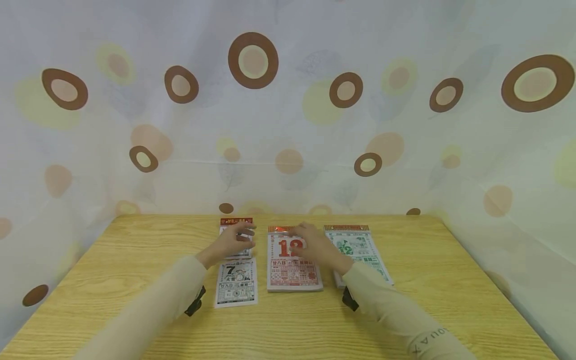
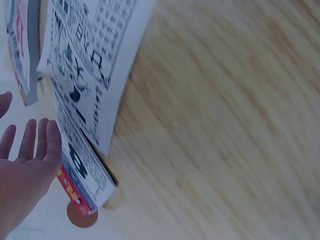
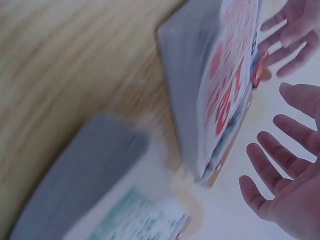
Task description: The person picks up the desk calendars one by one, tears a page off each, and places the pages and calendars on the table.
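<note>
Three tear-off calendars stand in a row on the table. The small one at left has a red header and black print; a loose sheet marked 7 lies against its near edge. In the middle is a thick calendar with a red 12, and at right one with a green 12. My left hand hovers over the small calendar, fingers spread and holding nothing. Above the red-printed calendar is my right hand, fingers loosely extended and empty, as the right wrist view also shows.
The wooden table reaches back to a light curtain with brown and yellow spots, which also hangs along both sides. A dark wrist-worn device shows under the left sleeve, and another under the right.
</note>
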Tool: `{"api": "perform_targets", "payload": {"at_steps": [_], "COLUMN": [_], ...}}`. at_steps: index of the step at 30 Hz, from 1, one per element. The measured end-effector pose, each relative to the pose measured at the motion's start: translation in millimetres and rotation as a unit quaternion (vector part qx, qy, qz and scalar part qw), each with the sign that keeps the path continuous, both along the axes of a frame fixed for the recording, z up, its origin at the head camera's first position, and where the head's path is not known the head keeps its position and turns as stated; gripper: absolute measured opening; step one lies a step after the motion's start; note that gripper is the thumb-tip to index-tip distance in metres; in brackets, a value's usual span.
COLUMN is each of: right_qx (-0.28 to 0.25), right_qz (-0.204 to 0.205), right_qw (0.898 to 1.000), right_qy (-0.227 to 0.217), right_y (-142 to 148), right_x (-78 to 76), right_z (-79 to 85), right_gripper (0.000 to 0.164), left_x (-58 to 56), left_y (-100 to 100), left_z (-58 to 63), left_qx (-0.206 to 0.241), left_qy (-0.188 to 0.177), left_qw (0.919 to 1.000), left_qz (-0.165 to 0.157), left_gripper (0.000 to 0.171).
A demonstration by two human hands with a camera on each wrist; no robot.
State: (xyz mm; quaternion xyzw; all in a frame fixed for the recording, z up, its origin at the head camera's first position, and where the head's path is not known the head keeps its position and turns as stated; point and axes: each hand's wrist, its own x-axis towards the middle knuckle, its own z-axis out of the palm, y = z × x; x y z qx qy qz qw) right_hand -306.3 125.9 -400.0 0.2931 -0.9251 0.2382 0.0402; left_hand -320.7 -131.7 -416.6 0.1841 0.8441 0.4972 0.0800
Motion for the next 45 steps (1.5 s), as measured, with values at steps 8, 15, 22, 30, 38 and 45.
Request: {"api": "perform_targets", "payload": {"at_steps": [8,15,22,30,38,45], "right_qx": [0.017,0.017,0.03,0.066,0.069,0.067], "right_qz": [-0.066,-0.09,-0.103,-0.109,-0.107,-0.109], "right_qw": [0.998,0.996,0.994,0.991,0.99,0.99], "right_qy": [-0.003,-0.025,-0.031,-0.048,-0.061,-0.064], "right_y": [18.6,26.7,26.3,26.7,27.8,27.0], "right_x": [-16.3,-30.3,-35.7,-41.4,-42.5,-42.3], "right_z": [-2.7,-8.3,-11.9,-18.0,-18.1,-17.8], "right_gripper": [0.038,0.039,0.044,0.053,0.053,0.052], "left_x": [3.3,3.4,-0.7,-3.0,-5.4,-8.1], "left_y": [23.8,43.4,54.1,60.2,63.8,66.5], "left_z": [-2.5,-2.8,-7.3,-11.2,-11.3,-12.9], "left_qx": [-0.011,-0.008,-0.035,-0.059,-0.059,-0.061], "left_qy": [0.02,0.021,0.02,0.016,0.018,0.017], "left_qw": [0.9994,0.9975,0.9946,0.9931,0.9927,0.9925], "left_qz": [0.026,0.067,0.095,0.1,0.103,0.104], "left_gripper": [0.047,0.048,0.053,0.055,0.058,0.062]}}
